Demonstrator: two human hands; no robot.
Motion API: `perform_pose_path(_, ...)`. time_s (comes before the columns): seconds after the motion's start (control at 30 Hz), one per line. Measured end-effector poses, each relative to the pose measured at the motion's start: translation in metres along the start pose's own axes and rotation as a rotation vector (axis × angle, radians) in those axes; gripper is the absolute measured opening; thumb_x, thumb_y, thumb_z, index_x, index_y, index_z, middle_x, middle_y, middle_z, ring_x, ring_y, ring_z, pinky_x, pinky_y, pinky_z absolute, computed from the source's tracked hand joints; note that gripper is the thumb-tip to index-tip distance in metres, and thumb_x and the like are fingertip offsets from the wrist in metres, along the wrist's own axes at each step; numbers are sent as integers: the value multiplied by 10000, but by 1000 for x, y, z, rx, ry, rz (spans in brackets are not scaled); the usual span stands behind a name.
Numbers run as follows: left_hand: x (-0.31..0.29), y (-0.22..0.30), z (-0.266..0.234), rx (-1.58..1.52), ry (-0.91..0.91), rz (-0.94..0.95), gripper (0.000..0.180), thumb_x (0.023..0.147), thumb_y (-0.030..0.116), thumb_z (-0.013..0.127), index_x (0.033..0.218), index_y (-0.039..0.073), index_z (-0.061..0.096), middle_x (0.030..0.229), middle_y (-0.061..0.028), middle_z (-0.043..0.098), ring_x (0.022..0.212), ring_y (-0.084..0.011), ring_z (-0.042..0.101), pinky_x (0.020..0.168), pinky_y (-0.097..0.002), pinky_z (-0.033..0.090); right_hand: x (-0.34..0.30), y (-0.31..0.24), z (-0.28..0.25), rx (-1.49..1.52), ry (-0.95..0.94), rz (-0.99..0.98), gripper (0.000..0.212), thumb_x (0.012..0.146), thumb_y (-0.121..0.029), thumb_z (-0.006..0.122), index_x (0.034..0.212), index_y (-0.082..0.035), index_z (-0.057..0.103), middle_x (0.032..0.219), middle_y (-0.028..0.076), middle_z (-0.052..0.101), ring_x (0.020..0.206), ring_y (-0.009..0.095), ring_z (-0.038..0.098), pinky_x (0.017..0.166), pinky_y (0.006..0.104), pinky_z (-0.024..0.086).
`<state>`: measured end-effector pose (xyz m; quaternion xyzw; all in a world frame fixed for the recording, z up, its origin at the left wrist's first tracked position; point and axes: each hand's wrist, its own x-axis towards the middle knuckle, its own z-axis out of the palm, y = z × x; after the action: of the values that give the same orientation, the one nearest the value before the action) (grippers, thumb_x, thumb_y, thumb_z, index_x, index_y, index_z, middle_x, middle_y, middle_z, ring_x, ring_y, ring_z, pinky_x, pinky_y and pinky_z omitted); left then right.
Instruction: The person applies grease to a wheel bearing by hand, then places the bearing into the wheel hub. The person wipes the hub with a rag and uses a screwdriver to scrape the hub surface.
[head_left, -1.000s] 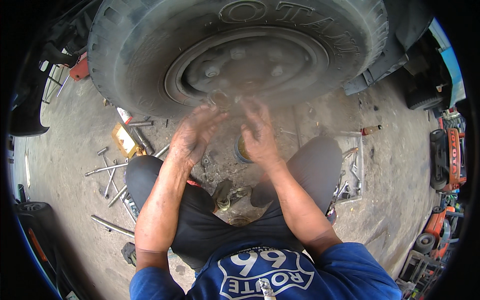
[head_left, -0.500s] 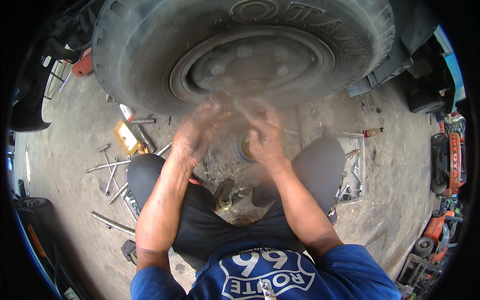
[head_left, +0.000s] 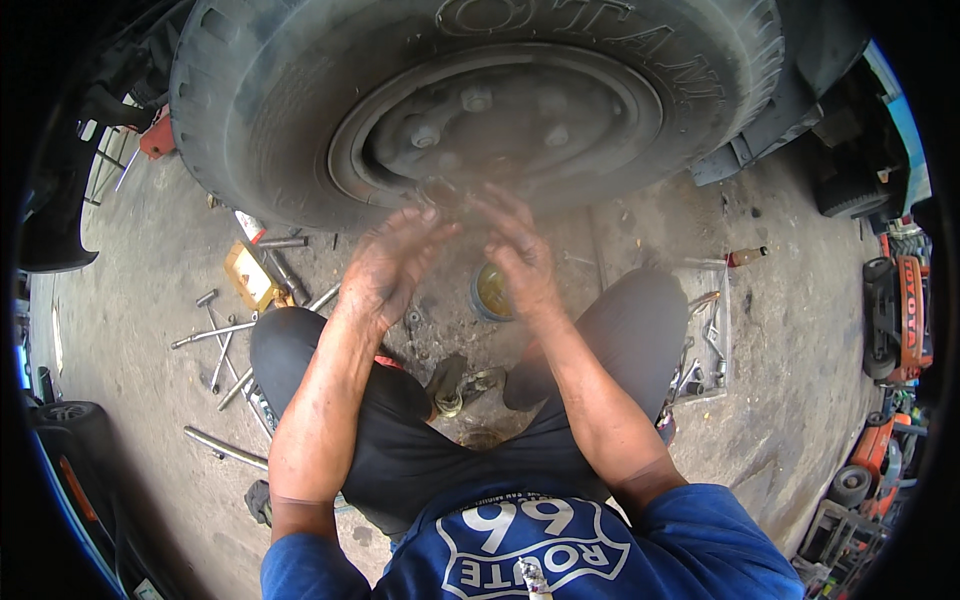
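A small round tin with yellowish grease inside sat on the concrete just below the large black rubber tyre, and a shallow metal tray of spanners lay to the tyre's lower right. The left hand and right hand were raised close together, fingers spread, just under the dusty steel wheel hub. Something small and dark showed blurred between their fingertips; whether either gripped it could not be told.

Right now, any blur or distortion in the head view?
Head view: both hands, left hand and right hand, are motion-blurred at the fingertips; the tyre bows with fisheye; the rim is vignetted black; daylight is even, with no hard glare.
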<state>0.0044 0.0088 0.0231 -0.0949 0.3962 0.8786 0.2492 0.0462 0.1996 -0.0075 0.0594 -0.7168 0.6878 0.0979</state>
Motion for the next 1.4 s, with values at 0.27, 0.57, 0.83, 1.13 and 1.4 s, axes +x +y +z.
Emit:
perform_pose_path(0.27, -1, 1, 1, 103, 36, 68, 110, 986, 96, 689, 1063, 28, 648, 1102, -84, 708, 1089, -195, 684, 778, -233, 483, -4, 3, 4, -183, -20, -126, 575, 794, -56, 546, 1349, -106, 689, 1563, 141, 447, 1485, 316, 382, 1213, 460, 311)
perform_pose_path(0.57, -3, 4, 10, 76, 51, 81, 227, 965, 174, 735, 1103, 15, 652, 1107, -106, 717, 1046, -203, 691, 800, -251, 519, -3, 4, 2, -123, -19, -131, 527, 777, -42, 522, 1252, -88, 745, 1583, 125, 419, 1486, 300, 381, 1201, 447, 350)
perform_pose_path(0.83, 0, 6, 9, -90, -57, 123, 368, 992, 288, 709, 1201, -3, 623, 1175, -154, 695, 1028, -201, 687, 775, -263, 547, 0, -1, -4, 95, 49, -64, 633, 768, -10, 561, 1380, -143, 658, 1594, 128, 405, 1502, 306, 346, 1239, 448, 259)
perform_pose_path(1.13, 7, -7, -2, -185, 37, 140, 241, 1008, 158, 674, 1184, -3, 635, 1113, -113, 708, 987, -171, 704, 902, -287, 609, -7, 8, 12, -282, -38, -146, 796, 829, -49, 553, 1596, -185, 394, 1693, 155, 237, 1574, 356, 195, 1264, 488, 212)
perform_pose_path(1.4, 9, -7, -4, -247, 72, 116, 253, 1024, 176, 651, 1175, -26, 627, 1117, -141, 709, 982, -184, 722, 861, -258, 640, -7, 17, 16, -283, -55, -177, 831, 787, -17, 546, 1588, -192, 412, 1669, 178, 275, 1554, 379, 231, 1255, 507, 209)
